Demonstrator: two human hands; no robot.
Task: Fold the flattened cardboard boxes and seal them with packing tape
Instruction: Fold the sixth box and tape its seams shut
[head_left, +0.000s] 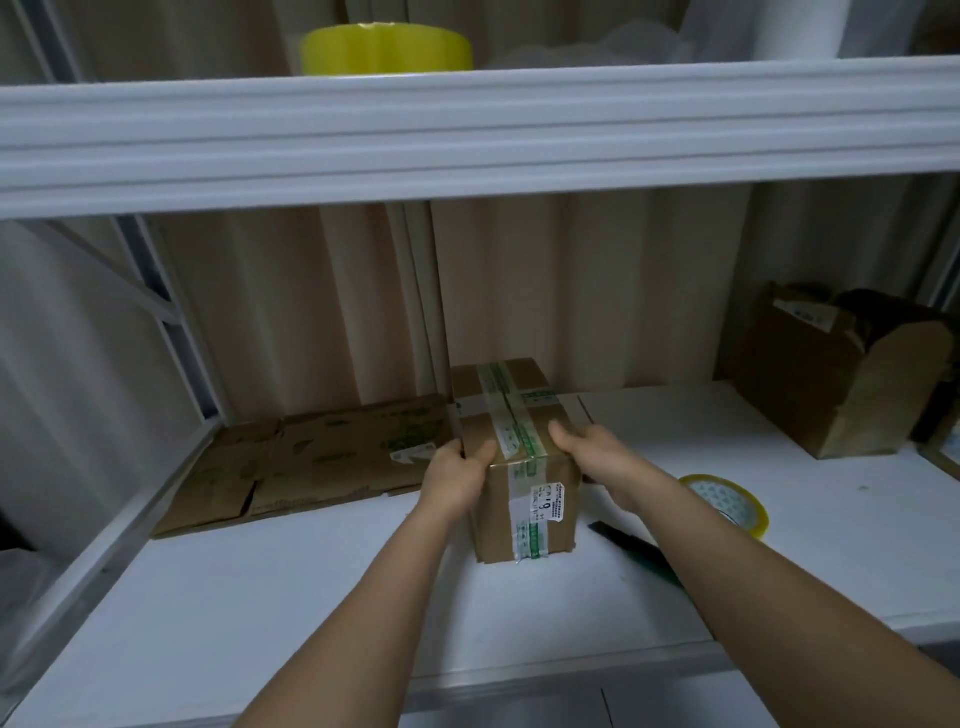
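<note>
A storeroom or packing area: white metal shelving before a corrugated wall, flattened cardboard boxes left of a taped box, a packing tape roll to its right, a large yellow roll on the shelf above.

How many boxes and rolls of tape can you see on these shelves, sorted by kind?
Taped-up box, held by the left hand and right hand: 1
Flattened cardboard: 1 pile
Open box: 1
Tape rolls: 2, lower shelf and top shelf
Total: 5
</note>
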